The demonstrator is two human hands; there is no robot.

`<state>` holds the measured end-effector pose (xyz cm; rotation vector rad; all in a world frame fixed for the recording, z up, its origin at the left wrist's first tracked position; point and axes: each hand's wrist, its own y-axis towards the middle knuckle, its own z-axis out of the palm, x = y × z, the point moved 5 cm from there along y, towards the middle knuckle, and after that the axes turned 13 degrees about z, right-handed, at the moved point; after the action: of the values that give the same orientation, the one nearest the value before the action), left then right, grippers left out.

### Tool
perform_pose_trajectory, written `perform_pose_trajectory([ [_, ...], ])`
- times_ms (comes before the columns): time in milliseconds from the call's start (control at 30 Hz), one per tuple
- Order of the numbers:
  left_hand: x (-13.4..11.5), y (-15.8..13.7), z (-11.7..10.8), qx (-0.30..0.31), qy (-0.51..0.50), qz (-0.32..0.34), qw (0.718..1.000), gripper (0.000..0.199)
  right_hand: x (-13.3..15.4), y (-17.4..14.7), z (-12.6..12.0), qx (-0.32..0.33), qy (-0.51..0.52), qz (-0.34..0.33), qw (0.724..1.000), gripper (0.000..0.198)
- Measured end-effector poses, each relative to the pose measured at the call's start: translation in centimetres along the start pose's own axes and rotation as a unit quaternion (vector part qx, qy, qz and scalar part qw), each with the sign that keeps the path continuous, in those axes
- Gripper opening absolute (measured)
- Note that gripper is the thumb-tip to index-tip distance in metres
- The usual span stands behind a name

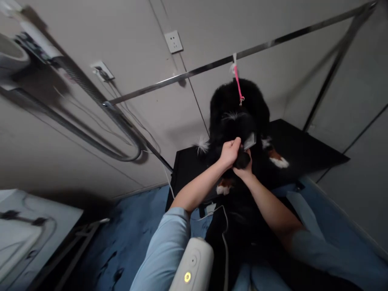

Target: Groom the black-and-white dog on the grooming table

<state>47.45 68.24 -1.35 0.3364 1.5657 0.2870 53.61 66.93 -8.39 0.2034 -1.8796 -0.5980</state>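
A: Item one, and its location?
B: Dog (233, 129), one, on a black table (312, 149) beside the wall, beneath a metal bar (206, 69).

A: Coat and markings?
B: Coat black, with a thin white streak in the upper middle. One white tuft (201, 145) at the left of the picture. Two paws visible, both white with rust-brown above: one paw (224, 188) below the hands, the other paw (279, 162) out to the right. Finer detail lost in the dark fur.

A: Fittings?
B: Pink strap (238, 82), one, hanging from the bar, metal clip (241, 101) at its lower end. Brush (250, 141), one, pale and rectangular, tilted, just above the right hand (245, 169); handle not visible.

A: Left hand?
B: Left hand (230, 152), forearm slanting up from a light-blue sleeve (169, 242), back of the hand uppermost. Fingers curled in against the fur, thumb on top; what they close on is hidden, so the grip cannot be told.

A: Right hand?
B: Lower than the left, forearm reaching in from the lower right, set under a dark furry part between the hands. Fingers mostly covered; cannot tell whether they grip fur or brush.
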Motion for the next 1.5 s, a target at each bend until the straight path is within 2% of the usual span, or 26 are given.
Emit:
perform_pose_trajectory([
  [67, -1.0, 1.9, 0.9, 0.006, -0.038, 0.056, 0.998, 0.054, -0.7, 1.7, -3.0, -0.061, 0.025, 0.032, 0.997, 0.002],
  [133, -1.8, 3.5, 1.0, 0.035, -0.067, 0.121, 0.990, 0.056, -1.3, 3.1, -5.9, -0.105, 0.100, 0.078, 0.986, 0.005],
  [233, -2.5, 4.6, 0.8, 0.156, -0.015, 0.196, 0.968, 0.056, -1.4, 4.6, -9.0, -0.106, 0.219, 0.123, 0.962, 0.012],
  [300, -2.7, 4.9, 1.3, 0.215, 0.063, 0.222, 0.949, 0.071, -1.1, 5.5, -11.0, -0.093, 0.233, 0.125, 0.960, 0.015],
  [367, -2.9, 5.5, 3.2, 0.259, 0.095, 0.235, 0.932, 0.066, -0.9, 6.4, -13.3, -0.087, 0.216, 0.109, 0.966, 0.017],
  [433, -3.1, 6.0, 6.5, 0.319, 0.082, 0.249, 0.911, 0.044, -0.9, 7.3, -15.8, -0.089, 0.189, 0.079, 0.975, 0.020],
  [500, -2.9, 6.4, 9.8, 0.369, 0.066, 0.253, 0.892, 0.030, -1.3, 7.9, -17.9, -0.091, 0.151, 0.056, 0.983, 0.024],
  [567, -2.3, 6.9, 11.8, 0.373, 0.068, 0.231, 0.896, 0.025, -2.0, 7.9, -19.3, -0.116, 0.108, 0.056, 0.986, 0.027],
  [667, -1.6, 7.7, 12.1, 0.317, 0.073, 0.200, 0.924, 0.026, -3.3, 5.9, -19.1, -0.188, 0.060, 0.037, 0.980, 0.027],
  [767, -2.2, 8.0, 11.9, 0.301, 0.066, 0.224, 0.924, 0.026, -4.2, 1.6, -16.0, -0.198, 0.017, -0.001, 0.980, 0.030],
  [833, -2.7, 8.3, 12.6, 0.313, 0.057, 0.234, 0.919, 0.026, -4.7, -2.1, -13.6, -0.152, -0.032, 0.014, 0.988, 0.031],
  [900, -3.1, 8.9, 13.8, 0.314, 0.042, 0.234, 0.919, 0.027, -5.1, -5.5, -11.7, -0.058, -0.084, 0.050, 0.994, 0.034],
  [967, -3.6, 9.8, 15.4, 0.296, 0.025, 0.238, 0.925, 0.025, -5.3, -7.5, -10.8, 0.037, -0.114, 0.078, 0.990, 0.035],
  [1000, -3.8, 10.4, 16.2, 0.283, 0.017, 0.241, 0.928, 0.025, -5.3, -7.5, -11.1, 0.055, -0.123, 0.083, 0.987, 0.035],
  [1033, -4.0, 10.9, 17.0, 0.267, 0.008, 0.245, 0.932, 0.025, -5.3, -6.9, -11.8, 0.045, -0.132, 0.079, 0.987, 0.034],
  [1133, -4.7, 12.0, 18.0, 0.235, -0.021, 0.264, 0.935, 0.031, -5.4, -2.8, -15.2, -0.050, -0.179, 0.068, 0.980, 0.036],
  [1200, -4.7, 11.7, 17.3, 0.250, -0.022, 0.277, 0.928, 0.040, -5.8, -0.8, -15.7, -0.051, -0.216, 0.075, 0.972, 0.036],
  [1233, -4.5, 11.4, 16.4, 0.260, -0.013, 0.279, 0.924, 0.044, -6.0, -0.6, -15.0, -0.018, -0.228, 0.073, 0.971, 0.034],
  [1300, -4.1, 10.5, 13.3, 0.252, 0.014, 0.270, 0.929, 0.049, -6.1, -2.0, -12.1, 0.095, -0.225, 0.045, 0.969, 0.030],
  [1367, -4.1, 10.0, 8.9, 0.194, 0.030, 0.252, 0.948, 0.049, -5.1, -4.9, -8.9, 0.195, -0.185, 0.005, 0.963, 0.033],
  [1400, -4.4, 10.0, 6.4, 0.153, 0.032, 0.245, 0.957, 0.048, -4.2, -6.1, -7.7, 0.220, -0.154, -0.015, 0.963, 0.035],
  [1500, -6.4, 10.7, -0.2, 0.046, 0.020, 0.243, 0.969, 0.042, -0.7, -7.7, -5.1, 0.192, -0.052, -0.047, 0.979, 0.037],
])
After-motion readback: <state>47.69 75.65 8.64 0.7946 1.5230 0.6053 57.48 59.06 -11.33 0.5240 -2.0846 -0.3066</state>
